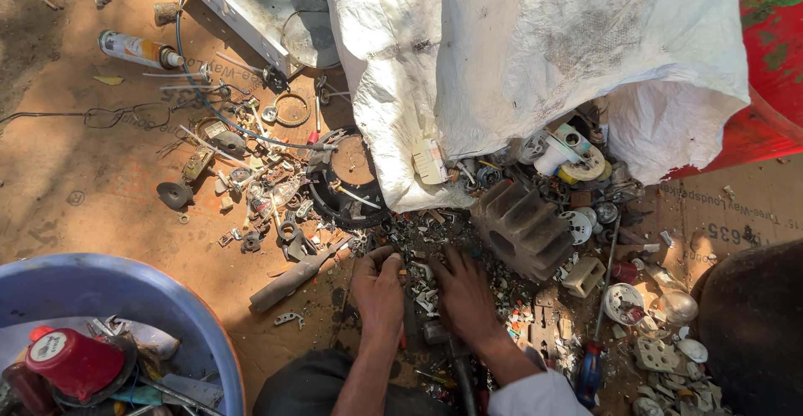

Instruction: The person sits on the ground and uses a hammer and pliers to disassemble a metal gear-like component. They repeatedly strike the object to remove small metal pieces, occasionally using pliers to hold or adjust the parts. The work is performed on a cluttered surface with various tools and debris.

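My left hand (378, 290) and my right hand (465, 296) rest side by side on a heap of small scrap parts (422, 286) on the ground, in shadow. The fingers of both hands dig into the little plastic and metal bits; whether either one grips a piece I cannot tell. A hammer (452, 357) lies between my forearms with its handle toward me. A dark finned metal block (523, 228) sits just beyond my right hand. A grey metal bar (297, 275) lies left of my left hand.
A big white sack (519, 48) spills scrap toward me. A blue tub (109, 290) with a red part stands at the lower left. A red container (774, 65) is at the right, a black round ring (347, 186) and loose wires at centre left, a spray can (138, 50) beyond.
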